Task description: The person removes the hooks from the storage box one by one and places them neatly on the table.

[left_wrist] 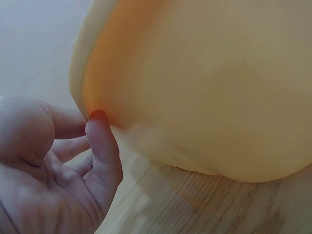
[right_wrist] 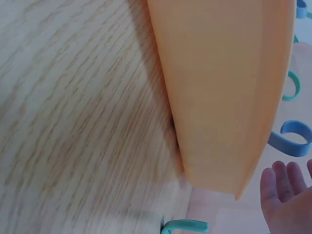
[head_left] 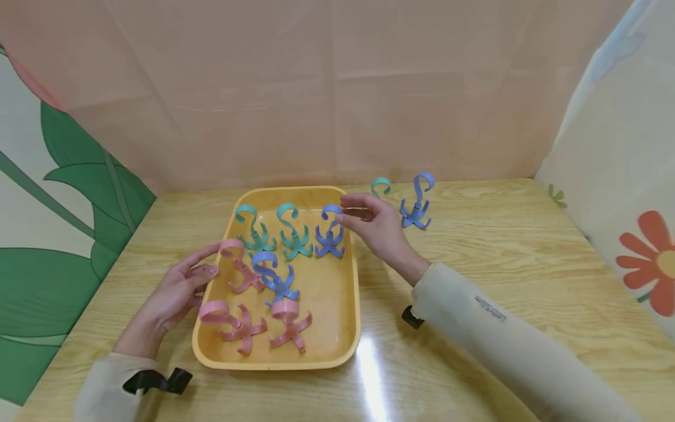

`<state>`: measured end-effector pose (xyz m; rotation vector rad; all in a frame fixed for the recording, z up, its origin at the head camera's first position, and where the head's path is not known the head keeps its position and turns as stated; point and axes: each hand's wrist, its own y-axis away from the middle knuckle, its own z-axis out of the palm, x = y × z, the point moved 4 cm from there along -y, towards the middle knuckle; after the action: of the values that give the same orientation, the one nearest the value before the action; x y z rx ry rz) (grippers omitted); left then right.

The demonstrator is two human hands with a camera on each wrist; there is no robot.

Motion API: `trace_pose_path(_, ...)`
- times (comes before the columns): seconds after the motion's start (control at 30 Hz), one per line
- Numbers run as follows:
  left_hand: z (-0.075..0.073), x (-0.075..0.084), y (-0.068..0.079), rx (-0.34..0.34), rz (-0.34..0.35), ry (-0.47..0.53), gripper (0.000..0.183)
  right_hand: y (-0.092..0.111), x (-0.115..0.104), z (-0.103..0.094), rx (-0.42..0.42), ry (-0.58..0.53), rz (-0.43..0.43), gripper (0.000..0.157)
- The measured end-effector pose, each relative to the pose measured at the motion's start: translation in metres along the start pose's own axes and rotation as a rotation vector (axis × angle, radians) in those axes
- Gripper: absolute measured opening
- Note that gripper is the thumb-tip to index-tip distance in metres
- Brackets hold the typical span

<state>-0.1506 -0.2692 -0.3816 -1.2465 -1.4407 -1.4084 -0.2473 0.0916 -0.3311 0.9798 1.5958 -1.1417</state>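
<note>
Bench (head_left: 501, 246): under our tray (head_left: 321, 293)
Left hand (head_left: 179, 287): grips nine-o'clock rim (left_wrist: 78, 78)
Right hand (head_left: 378, 227): fingers loose near two-o'clock blue hook (head_left: 329, 245)

The left sleeve (head_left: 109, 390) I see here is pale cream, and the right sleeve (head_left: 474, 316) matches it, both reaching the wrists. Small dark lettering (head_left: 491, 309), too fine for me to read, marks the right one's forearm. A black strap (head_left: 157, 381) curls at the left cuff; a smaller black piece (head_left: 412, 317) pokes out by the right. The left hand (head_left: 176, 293) and right hand (head_left: 381, 233) are bare.
</note>
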Motion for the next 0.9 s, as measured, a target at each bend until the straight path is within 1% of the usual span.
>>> trace_pose_path(0.13, 0.0003, 0.0004, -0.0001, 0.003, 0.001, -0.012, 0.059, -0.0018, 0.0020, 0.0014, 0.000, 0.006, 0.011, 0.036)
trace_pose_path(0.3, 0.0005, 0.0004, -0.0005, 0.003, -0.001, -0.003, 0.058, -0.0042, 0.0058, 0.0037, 0.005, 0.012, 0.028, 0.036)
trace_pose_path(0.5, 0.0006, 0.0007, 0.0001, 0.005, -0.007, -0.004, 0.058, -0.0053, 0.0085, 0.0049, 0.012, 0.022, 0.016, 0.034)
trace_pose_path(0.9, 0.0003, -0.0003, -0.0004, 0.004, -0.012, 0.005, 0.058, -0.0052, 0.0107, 0.0068, 0.015, -0.015, -0.011, 0.026)
